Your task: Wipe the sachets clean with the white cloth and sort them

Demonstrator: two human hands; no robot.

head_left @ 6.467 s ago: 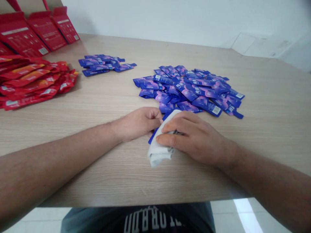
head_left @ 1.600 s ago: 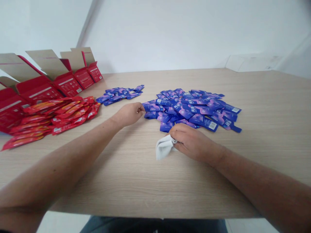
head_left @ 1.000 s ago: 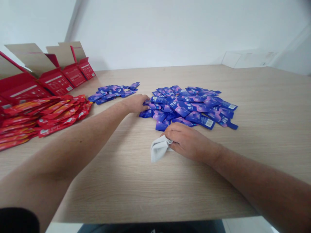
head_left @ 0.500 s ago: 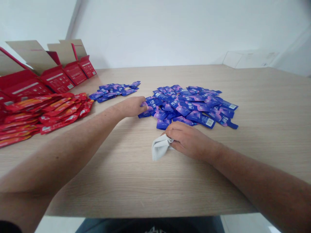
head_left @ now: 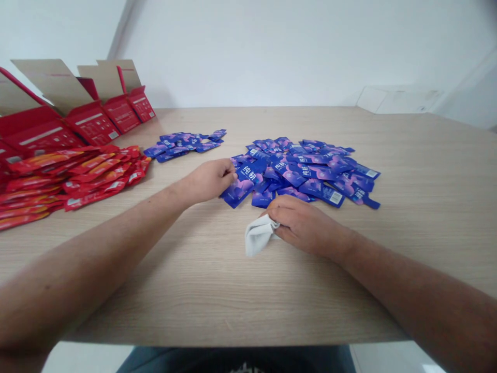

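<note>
My left hand (head_left: 214,179) is closed on the left edge of a blue and purple packet (head_left: 244,181), tilted up at the left end of a heap. White printed characters face me on that packet. The heap of similar blue packets (head_left: 310,165) spreads over the middle of the wooden table. Just in front of the heap, my right hand (head_left: 301,224) is closed on a white cloth (head_left: 259,234), which hangs out to the left of its fingers. The right fingertips are partly hidden behind the hand and cloth.
A smaller group of blue packets (head_left: 182,145) lies farther left. Stacked red and orange packets (head_left: 93,176) are at the left, before a row of red cardboard boxes (head_left: 93,123) with raised flaps. A white box-like object (head_left: 399,100) stands against the back wall.
My left hand has drawn back slightly toward me, lifting the packet so more of its front shows. The right hand with the white cloth has hardly moved.
</note>
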